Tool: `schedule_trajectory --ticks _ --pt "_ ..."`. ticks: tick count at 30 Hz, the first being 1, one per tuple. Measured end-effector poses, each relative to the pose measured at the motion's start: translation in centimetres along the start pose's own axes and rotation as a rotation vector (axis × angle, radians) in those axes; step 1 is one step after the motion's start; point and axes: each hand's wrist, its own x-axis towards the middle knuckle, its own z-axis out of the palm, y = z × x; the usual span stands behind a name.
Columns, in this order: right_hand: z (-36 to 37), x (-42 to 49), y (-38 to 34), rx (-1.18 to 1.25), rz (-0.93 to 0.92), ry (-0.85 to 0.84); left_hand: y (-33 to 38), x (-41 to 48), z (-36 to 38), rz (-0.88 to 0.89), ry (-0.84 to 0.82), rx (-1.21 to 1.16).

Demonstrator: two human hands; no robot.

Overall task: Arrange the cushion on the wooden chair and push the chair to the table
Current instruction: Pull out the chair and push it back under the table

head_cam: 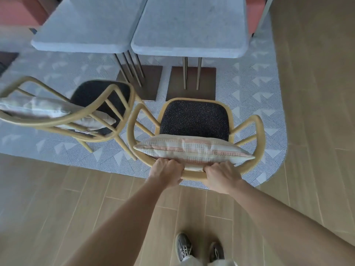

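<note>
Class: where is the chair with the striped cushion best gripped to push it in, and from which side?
Its curved back rail, from behind, where the left hand and right hand grip it: the seat faces the table, so a push runs straight.

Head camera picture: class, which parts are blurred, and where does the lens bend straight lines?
In the head view the left chair and its pale cushion are smeared by blur; the held chair and striped cushion are sharp; in the same view the floor planks curve near the edges.
</note>
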Motion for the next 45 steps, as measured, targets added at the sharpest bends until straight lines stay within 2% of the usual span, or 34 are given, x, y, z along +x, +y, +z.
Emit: schedule_trajectory --ticks 11,17,28,40,45 --pt "-3.6 9.8 8.5 0.02 -0.021 0.008 -4.2 11.0 -5.0 0.006 0.014 -0.02" --pt "-4.9 12.7 10.5 0.044 -0.05 0.007 -5.6 13.6 -6.1 -0.002 0.005 -0.038" --pt "-7.1 17.9 8.8 0.063 -0.005 0.053 -12.0 16.0 -6.4 0.056 0.03 0.026" --pt "-7.1 20.9 10.2 0.027 0.009 0.103 -14.6 19.2 -6.3 0.08 0.115 0.026" --pt "-7.5 20.2 9.8 0.081 -0.006 0.149 -15.4 19.1 -6.1 0.177 0.104 -0.101"
